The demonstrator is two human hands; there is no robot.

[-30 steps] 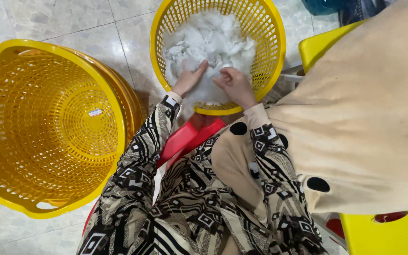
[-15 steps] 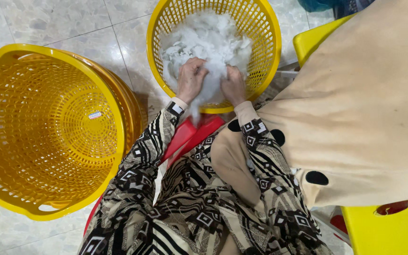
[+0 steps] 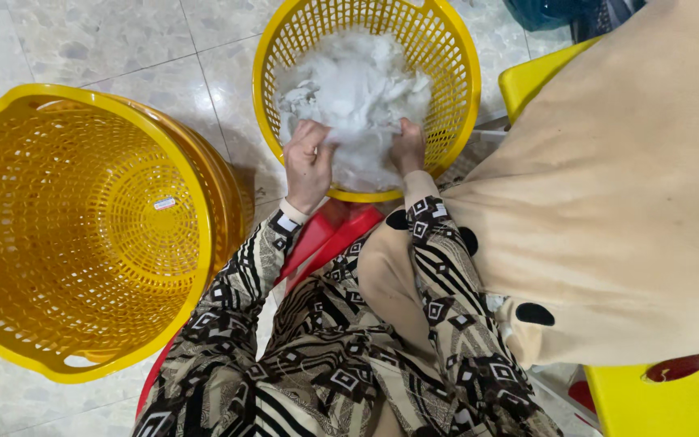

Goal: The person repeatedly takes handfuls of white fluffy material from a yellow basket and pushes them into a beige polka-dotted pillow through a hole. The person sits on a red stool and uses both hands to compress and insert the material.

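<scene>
Both hands sit at the near rim of the round yellow basket [image 3: 455,73], and I read them as closed on the same mass of white fluffy fibre [image 3: 357,89] heaped inside it. My left hand [image 3: 309,166] is curled into a loose fist with its knuckles up, its fingers pinching a tuft at the fibre's near-left edge; my right hand [image 3: 408,147] is also curled, gripping the near-right edge, though its fingertips are buried in the fluff and I cannot see how tightly they close. Between the two hands a short bridge of fibre runs left to right, so the piece in hand has its long axis across me, from one hand to the other. From either hand the bulk of the heap lies straight ahead and slightly inward, deeper in the basket and away from my body. Neither hand is clearly nearer to the heap; both touch it at about the same depth. Well off to the left of my left hand, on the tiled floor [image 3: 107,40], a larger yellow basket [image 3: 82,235] lies tipped toward me, holding no fibre. To the right of my right hand hangs a broad beige cloth [image 3: 608,202], beside a yellow table [image 3: 657,400].
</scene>
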